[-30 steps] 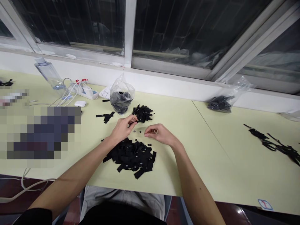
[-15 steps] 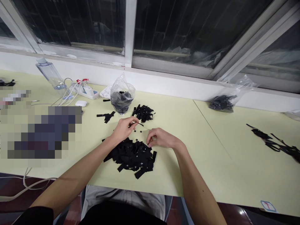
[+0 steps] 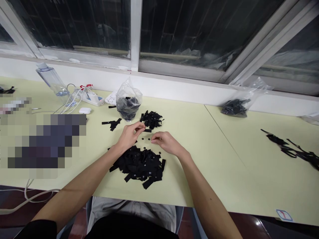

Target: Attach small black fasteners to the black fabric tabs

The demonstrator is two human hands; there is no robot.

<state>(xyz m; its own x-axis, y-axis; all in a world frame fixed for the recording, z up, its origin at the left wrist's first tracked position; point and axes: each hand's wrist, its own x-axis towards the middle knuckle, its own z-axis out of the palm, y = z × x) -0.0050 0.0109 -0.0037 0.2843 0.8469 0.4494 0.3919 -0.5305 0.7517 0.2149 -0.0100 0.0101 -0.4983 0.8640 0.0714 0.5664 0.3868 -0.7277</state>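
Observation:
My left hand (image 3: 131, 134) is closed in a pinch, with a short black fabric strip (image 3: 148, 130) sticking out to the right of its fingertips. My right hand (image 3: 166, 142) has its fingers pressed together just above the table; whatever they hold, if anything, is too small to tell. By its fingertips lies a small black ring (image 3: 149, 139), and a few similar ones are scattered nearby. A large heap of black fabric strips (image 3: 139, 164), some with small white marks, is on the near side of my hands. Beyond them is a smaller pile of strips (image 3: 152, 120).
A clear bag of black pieces (image 3: 129, 106) stands behind the small pile, with loose strips (image 3: 113, 124) left of it. Further left are a water bottle (image 3: 53, 79), a power strip (image 3: 91, 98) and a white case (image 3: 85, 110). Another bag (image 3: 234, 108) and black straps (image 3: 291, 147) lie right.
My right hand has moved up and left from the edge of the large heap, uncovering a small ring there. The strip in my left hand now shows its flat side.

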